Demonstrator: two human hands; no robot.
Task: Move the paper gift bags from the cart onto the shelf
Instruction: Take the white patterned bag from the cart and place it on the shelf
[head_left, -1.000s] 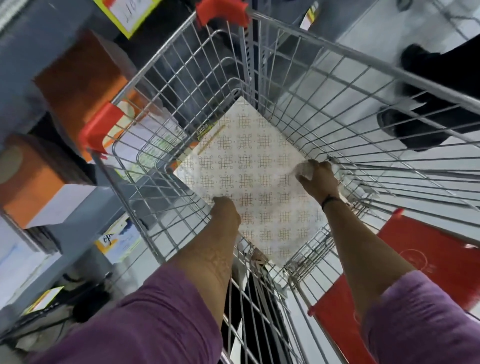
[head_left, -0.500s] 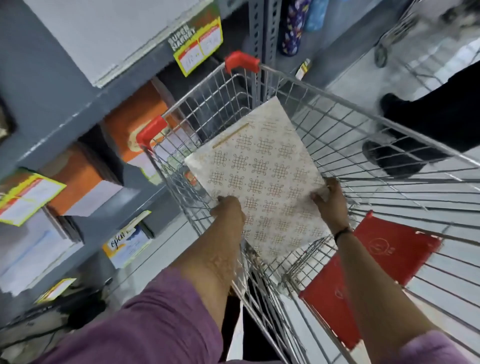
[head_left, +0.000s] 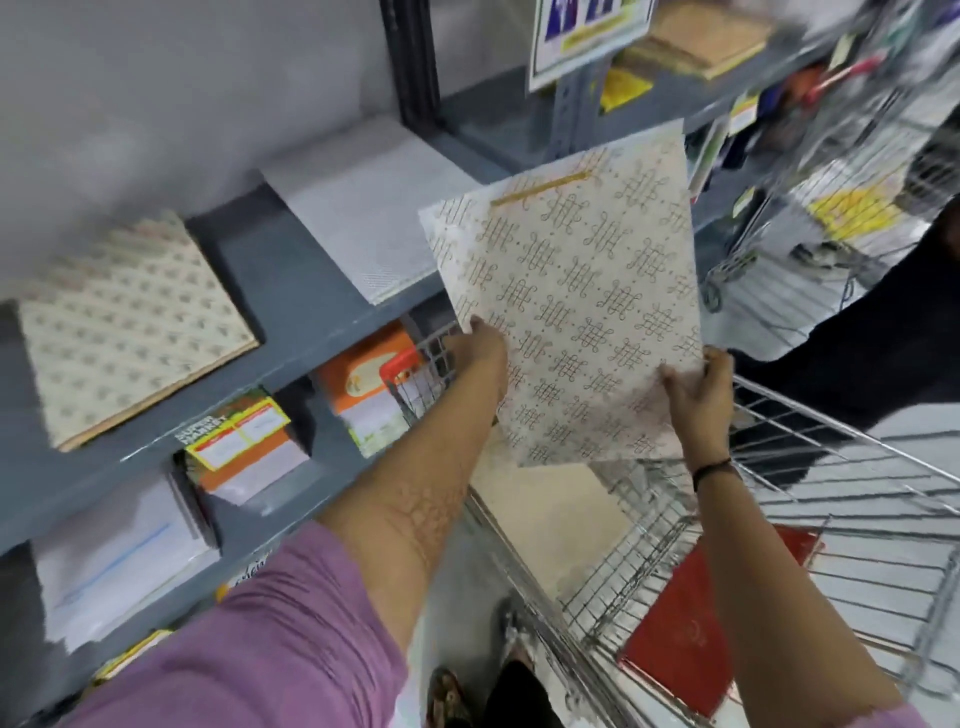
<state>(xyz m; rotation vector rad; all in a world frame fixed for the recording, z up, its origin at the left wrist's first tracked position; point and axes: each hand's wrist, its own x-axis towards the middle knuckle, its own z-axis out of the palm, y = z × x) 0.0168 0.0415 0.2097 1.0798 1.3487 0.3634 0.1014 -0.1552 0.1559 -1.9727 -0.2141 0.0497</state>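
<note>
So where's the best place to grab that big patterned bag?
By its two side edges near the bottom, one hand from each side, as the left hand and right hand do now. The bag is wide, flat and floppy, so a one-sided grip would probably let it bend.

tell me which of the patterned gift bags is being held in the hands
The white bag with gold knot motifs, gripped by the left hand and right hand above the cart. The other patterned bag lies flat on the shelf.
</note>
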